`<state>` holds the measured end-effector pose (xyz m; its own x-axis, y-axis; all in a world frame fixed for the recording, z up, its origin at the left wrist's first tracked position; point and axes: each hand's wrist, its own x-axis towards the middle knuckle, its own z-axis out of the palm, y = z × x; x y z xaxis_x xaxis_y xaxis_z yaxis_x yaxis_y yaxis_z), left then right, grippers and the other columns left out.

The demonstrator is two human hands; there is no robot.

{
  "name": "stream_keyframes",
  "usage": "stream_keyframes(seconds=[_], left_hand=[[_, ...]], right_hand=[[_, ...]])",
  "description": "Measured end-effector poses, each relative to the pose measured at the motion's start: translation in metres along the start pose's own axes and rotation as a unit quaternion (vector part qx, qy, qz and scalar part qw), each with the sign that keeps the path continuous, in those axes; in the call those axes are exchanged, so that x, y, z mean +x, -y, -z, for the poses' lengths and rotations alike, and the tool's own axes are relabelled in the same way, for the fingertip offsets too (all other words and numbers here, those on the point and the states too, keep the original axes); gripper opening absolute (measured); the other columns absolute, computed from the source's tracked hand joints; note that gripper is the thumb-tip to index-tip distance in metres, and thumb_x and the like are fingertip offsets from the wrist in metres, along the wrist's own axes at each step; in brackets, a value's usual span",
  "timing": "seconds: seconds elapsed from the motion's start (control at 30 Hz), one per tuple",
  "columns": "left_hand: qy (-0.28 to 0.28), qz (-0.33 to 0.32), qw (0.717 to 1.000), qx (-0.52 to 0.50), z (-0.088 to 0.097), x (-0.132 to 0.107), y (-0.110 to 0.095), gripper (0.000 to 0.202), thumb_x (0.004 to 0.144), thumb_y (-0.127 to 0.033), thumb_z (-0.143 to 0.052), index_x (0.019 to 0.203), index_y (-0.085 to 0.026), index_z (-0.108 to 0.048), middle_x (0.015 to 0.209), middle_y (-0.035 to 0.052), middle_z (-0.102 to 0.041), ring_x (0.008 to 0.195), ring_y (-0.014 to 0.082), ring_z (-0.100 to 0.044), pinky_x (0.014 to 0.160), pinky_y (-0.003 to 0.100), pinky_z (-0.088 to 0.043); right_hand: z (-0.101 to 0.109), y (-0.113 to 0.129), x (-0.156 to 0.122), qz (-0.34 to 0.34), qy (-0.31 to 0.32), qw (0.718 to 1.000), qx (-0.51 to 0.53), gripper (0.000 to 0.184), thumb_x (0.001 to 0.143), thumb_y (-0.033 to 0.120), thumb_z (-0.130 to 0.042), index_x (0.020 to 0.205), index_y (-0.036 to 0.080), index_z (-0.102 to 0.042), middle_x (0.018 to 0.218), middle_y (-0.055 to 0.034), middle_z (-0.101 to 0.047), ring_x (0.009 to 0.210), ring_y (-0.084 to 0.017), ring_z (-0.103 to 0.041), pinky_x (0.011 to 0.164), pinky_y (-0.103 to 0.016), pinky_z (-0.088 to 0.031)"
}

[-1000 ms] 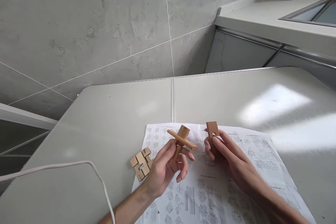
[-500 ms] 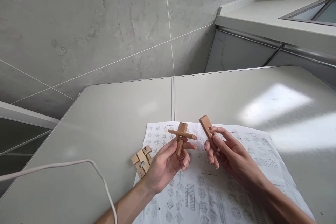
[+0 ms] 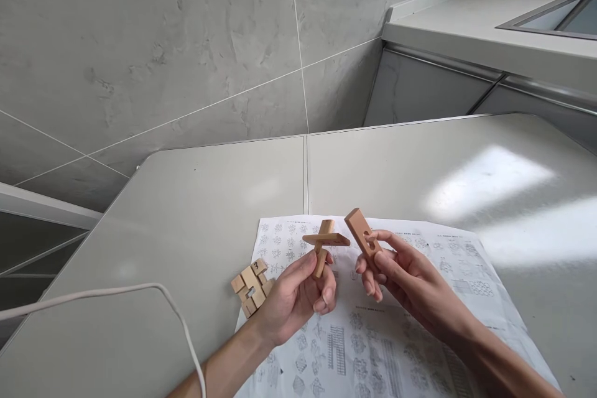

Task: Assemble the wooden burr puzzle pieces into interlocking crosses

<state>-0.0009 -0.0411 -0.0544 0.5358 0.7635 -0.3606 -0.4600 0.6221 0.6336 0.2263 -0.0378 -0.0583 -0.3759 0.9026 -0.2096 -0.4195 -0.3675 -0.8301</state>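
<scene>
My left hand [image 3: 296,298] is closed in a pinch on the lower end of a wooden cross [image 3: 324,242] made of two flat puzzle pieces slotted together. My right hand [image 3: 396,277] grips a third flat wooden piece [image 3: 360,233] with a slot in it, tilted so its top leans left, close beside the cross but apart from it. Both hands hover above a printed instruction sheet [image 3: 420,323] full of small diagrams. To the left of my left hand lies an assembled wooden block puzzle [image 3: 252,288] marked with a 3.
A grey table [image 3: 186,217] with a seam down its middle carries everything. A white cable [image 3: 140,295] loops across its left front. Tiled wall rises behind, and a ledge [image 3: 466,31] with a window frame runs at the upper right.
My right hand has tilted its slotted piece from face-on to leaning left and carried it closer to the cross. My left hand curled its fingers in and turned the cross slightly.
</scene>
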Motion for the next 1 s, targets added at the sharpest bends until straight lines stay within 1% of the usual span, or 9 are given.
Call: stream_keyframes(seconds=[0.07,0.13,0.23,0.33,0.47,0.63,0.8,1.0], left_hand=[[0.000,0.002,1.000,0.005,-0.0002,0.0000,0.0002,0.031,0.108,-0.046,-0.056,0.107,-0.017,-0.065,0.063,-0.0009,-0.058,0.052,0.0113,-0.043,0.059,0.028,-0.037],[0.001,0.002,1.000,0.012,-0.0014,-0.0004,0.0001,0.032,0.108,-0.048,-0.056,0.106,-0.017,-0.065,0.063,-0.0010,-0.058,0.052,0.0114,-0.041,0.060,0.028,-0.037],[0.006,-0.001,1.000,0.023,-0.0038,-0.0010,-0.0005,0.034,0.107,-0.050,-0.057,0.102,-0.017,-0.064,0.063,-0.0008,-0.058,0.052,0.0113,-0.040,0.059,0.028,-0.036],[0.018,0.001,0.999,0.034,-0.0049,-0.0015,-0.0008,0.034,0.107,-0.050,-0.058,0.099,-0.017,-0.063,0.063,0.0001,-0.059,0.053,0.0116,-0.040,0.058,0.028,-0.034],[0.042,0.003,0.998,0.049,-0.0048,-0.0018,-0.0006,0.034,0.108,-0.050,-0.056,0.103,-0.017,-0.064,0.067,0.0012,-0.062,0.054,0.0114,-0.041,0.058,0.028,-0.032],[0.063,0.016,0.995,0.080,-0.0057,-0.0020,-0.0010,0.037,0.109,-0.054,-0.053,0.107,-0.018,-0.063,0.068,0.0015,-0.062,0.054,0.0119,-0.042,0.058,0.028,-0.033],[0.057,0.012,0.996,0.074,-0.0052,-0.0020,-0.0009,0.034,0.109,-0.052,-0.053,0.104,-0.019,-0.061,0.065,-0.0002,-0.060,0.053,0.0116,-0.040,0.058,0.028,-0.031],[0.063,0.010,0.996,0.066,-0.0048,-0.0018,-0.0016,0.034,0.110,-0.050,-0.052,0.103,-0.018,-0.063,0.061,-0.0017,-0.056,0.052,0.0116,-0.037,0.058,0.029,-0.030]], right_hand=[[0.0000,-0.0007,0.0003,0.007,0.008,1.000,-0.003,0.030,0.101,0.050,-0.074,0.113,0.024,-0.064,0.094,-0.0078,-0.077,0.069,-0.018,-0.070,0.065,-0.034,-0.059],[0.0002,-0.0018,0.0007,0.011,0.012,1.000,-0.011,0.029,0.101,0.049,-0.074,0.111,0.023,-0.065,0.092,-0.0081,-0.078,0.069,-0.019,-0.072,0.065,-0.034,-0.060],[0.0004,-0.0032,0.0011,0.014,0.019,1.000,-0.021,0.028,0.101,0.047,-0.074,0.114,0.023,-0.066,0.092,-0.0078,-0.078,0.069,-0.019,-0.073,0.063,-0.034,-0.060],[-0.0004,-0.0029,0.0005,0.013,0.025,0.999,-0.034,0.029,0.103,0.046,-0.072,0.119,0.023,-0.064,0.090,-0.0071,-0.078,0.068,-0.019,-0.074,0.063,-0.034,-0.061],[-0.0018,-0.0010,-0.0019,0.014,0.030,0.998,-0.049,0.030,0.104,0.046,-0.071,0.121,0.023,-0.060,0.084,-0.0052,-0.077,0.067,-0.019,-0.074,0.065,-0.035,-0.062],[-0.0019,0.0003,-0.0025,0.011,0.027,0.998,-0.053,0.029,0.105,0.047,-0.070,0.119,0.023,-0.059,0.090,-0.0070,-0.079,0.068,-0.019,-0.074,0.065,-0.035,-0.062],[-0.0007,0.0001,-0.0009,-0.003,0.030,0.998,-0.048,0.029,0.105,0.046,-0.069,0.120,0.024,-0.058,0.087,-0.0056,-0.077,0.068,-0.019,-0.073,0.065,-0.035,-0.061],[-0.0007,-0.0008,-0.0019,-0.014,0.045,0.999,-0.020,0.031,0.106,0.048,-0.068,0.123,0.024,-0.058,0.096,-0.0069,-0.077,0.074,-0.019,-0.073,0.072,-0.036,-0.061]])
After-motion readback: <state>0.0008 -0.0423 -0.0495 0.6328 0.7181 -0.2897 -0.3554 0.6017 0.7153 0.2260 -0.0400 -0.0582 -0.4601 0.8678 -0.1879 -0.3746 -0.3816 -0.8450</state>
